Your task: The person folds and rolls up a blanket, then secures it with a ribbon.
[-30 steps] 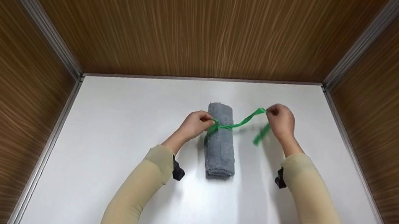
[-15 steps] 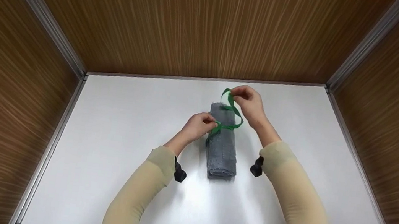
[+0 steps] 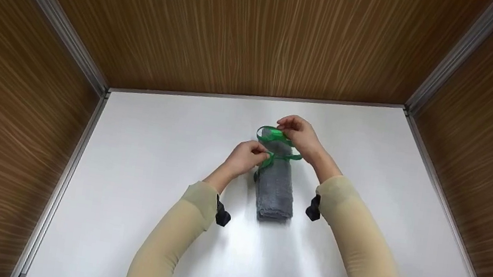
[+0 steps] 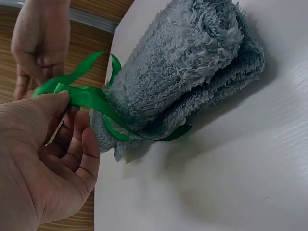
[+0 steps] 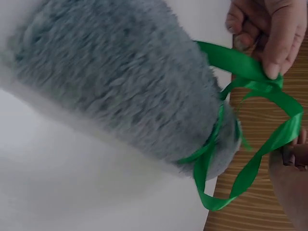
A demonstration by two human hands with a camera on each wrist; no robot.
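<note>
A rolled grey towel [image 3: 275,190] lies lengthwise on the white table [image 3: 140,182]. A green ribbon [image 3: 283,156] is wrapped round its far half. My left hand [image 3: 261,153] pinches the ribbon at the towel's left side, thumb on top of the ribbon [image 4: 89,97]. My right hand [image 3: 283,127] holds the other ribbon end over the towel's far end, where the ribbon makes a loop [image 3: 270,135]. In the right wrist view the loop [image 5: 269,125] hangs off the towel [image 5: 120,82] between both hands.
Wood-grain walls [image 3: 251,29] with metal corner rails [image 3: 52,22] close in the table on the left, back and right. Both arms wear beige sleeves [image 3: 356,248] with a black wrist mount [image 3: 220,213] on each. Bare white table surface surrounds the towel.
My right hand has carried its ribbon end from the towel's right side leftward over the far end, bending the ribbon into a loop, then lowered it. My left hand has stayed put, still pinching.
</note>
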